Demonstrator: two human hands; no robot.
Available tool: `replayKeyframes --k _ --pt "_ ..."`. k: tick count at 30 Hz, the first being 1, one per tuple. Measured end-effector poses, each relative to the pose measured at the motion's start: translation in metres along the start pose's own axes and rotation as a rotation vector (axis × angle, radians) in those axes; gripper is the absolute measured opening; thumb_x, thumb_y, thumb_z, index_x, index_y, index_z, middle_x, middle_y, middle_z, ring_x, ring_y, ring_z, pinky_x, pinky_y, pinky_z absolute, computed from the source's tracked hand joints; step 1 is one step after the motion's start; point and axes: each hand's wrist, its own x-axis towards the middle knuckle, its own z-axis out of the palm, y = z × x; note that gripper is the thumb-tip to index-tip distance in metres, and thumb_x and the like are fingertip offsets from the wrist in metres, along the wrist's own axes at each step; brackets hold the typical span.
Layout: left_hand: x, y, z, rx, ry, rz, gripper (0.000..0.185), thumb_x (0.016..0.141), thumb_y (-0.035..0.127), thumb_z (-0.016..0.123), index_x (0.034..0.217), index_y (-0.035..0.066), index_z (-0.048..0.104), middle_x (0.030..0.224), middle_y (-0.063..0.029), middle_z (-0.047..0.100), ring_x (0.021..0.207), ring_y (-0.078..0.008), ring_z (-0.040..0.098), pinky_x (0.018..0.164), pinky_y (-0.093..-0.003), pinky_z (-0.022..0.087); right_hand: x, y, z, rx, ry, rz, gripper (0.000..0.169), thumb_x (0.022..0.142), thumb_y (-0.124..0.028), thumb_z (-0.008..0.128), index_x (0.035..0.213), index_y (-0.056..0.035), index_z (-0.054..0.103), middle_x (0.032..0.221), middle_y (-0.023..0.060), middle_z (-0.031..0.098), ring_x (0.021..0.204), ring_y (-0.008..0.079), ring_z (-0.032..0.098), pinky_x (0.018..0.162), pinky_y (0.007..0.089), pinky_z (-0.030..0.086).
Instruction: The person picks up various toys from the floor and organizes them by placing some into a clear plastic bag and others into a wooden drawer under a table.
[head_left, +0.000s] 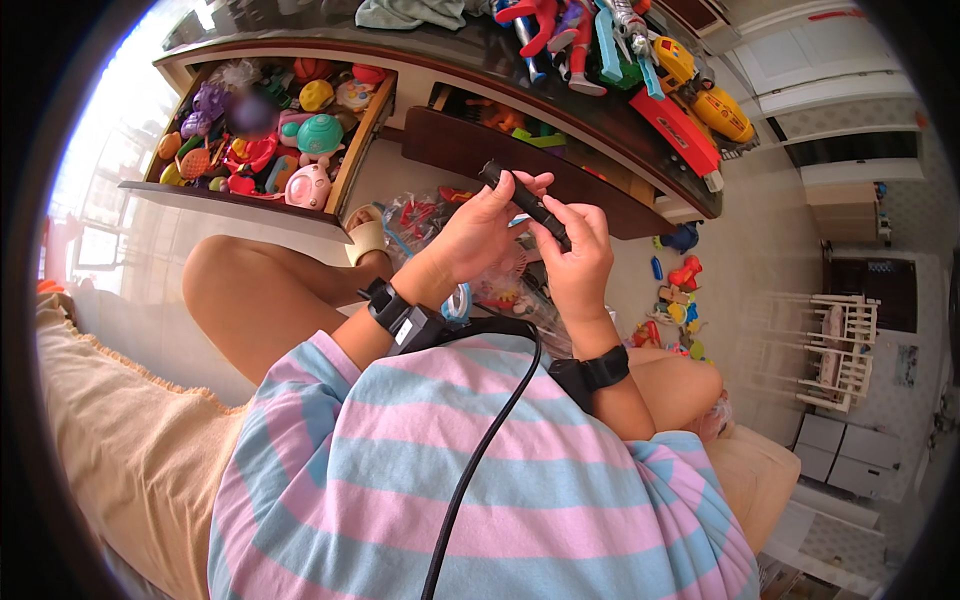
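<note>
A slim black flashlight slants between my two hands in front of my chest. My left hand holds its far end, thumb along one side and fingers beyond it. With thumb and fingertips, my right hand pinches the nearer end. Below the hands lies a clear plastic bag with coloured toys, partly hidden by my forearms. A half-pulled drawer with a dark front is just beyond the flashlight and holds orange and green toys.
An open drawer full of toys stands out at left. Figures, a red toy truck body and a yellow toy mixer rest on the cabinet top. Loose toys lie on the floor at right. A beige sofa is beside me.
</note>
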Motion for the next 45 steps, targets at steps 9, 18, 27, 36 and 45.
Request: replayKeyframes --k 9,18,27,36,45 --pt "-0.001 -0.001 -0.004 0.085 -0.043 -0.059 0.037 0.094 0.048 0.042 0.111 0.018 0.055 0.140 -0.0025 0.039 0.126 -0.0198 0.036 0.102 -0.0446 0.029 0.005 0.000 -0.007 0.807 -0.253 0.777 0.029 0.082 -0.011 0.067 0.108 -0.0015 0.056 0.085 0.0044 0.056 0.059 0.0074 0.052 0.046 0.0190 0.039" --pt "0.000 0.001 -0.009 0.092 0.016 -0.004 0.037 0.093 0.046 0.044 0.113 0.017 0.055 0.140 -0.0038 0.041 0.127 -0.0203 0.036 0.103 -0.0453 0.028 -0.007 0.012 -0.003 0.803 -0.312 0.882 0.022 0.089 -0.022 0.060 0.100 -0.0049 0.051 0.056 -0.0020 0.048 0.043 0.0043 0.041 0.038 0.0166 0.030" --pt "0.001 0.007 -0.010 0.049 0.068 0.022 0.036 0.093 0.043 0.047 0.112 0.014 0.055 0.135 -0.0043 0.047 0.124 -0.0197 0.041 0.103 -0.0438 0.031 -0.015 0.025 0.007 0.658 -0.276 0.819 0.032 0.089 -0.033 0.058 0.097 -0.0037 0.050 0.064 0.0002 0.051 0.042 0.0042 0.039 0.037 0.0181 0.029" --pt "0.001 0.010 -0.014 0.031 0.079 0.038 0.035 0.092 0.042 0.051 0.111 0.013 0.055 0.132 -0.0045 0.049 0.123 -0.0202 0.040 0.102 -0.0437 0.032 -0.014 0.028 0.005 0.822 -0.305 0.917 0.035 0.092 -0.036 0.053 0.099 -0.0019 0.051 0.065 0.0028 0.053 0.041 0.0060 0.040 0.036 0.0194 0.030" --pt "0.001 0.007 -0.017 0.070 0.047 0.022 0.035 0.092 0.042 0.050 0.111 0.013 0.055 0.131 -0.0039 0.050 0.122 -0.0194 0.041 0.102 -0.0433 0.032 -0.017 0.023 0.007 0.983 -0.438 1.056 0.045 0.095 -0.049 0.040 0.094 -0.0051 0.048 0.051 0.0009 0.042 0.039 0.0072 0.037 0.035 0.0204 0.028"
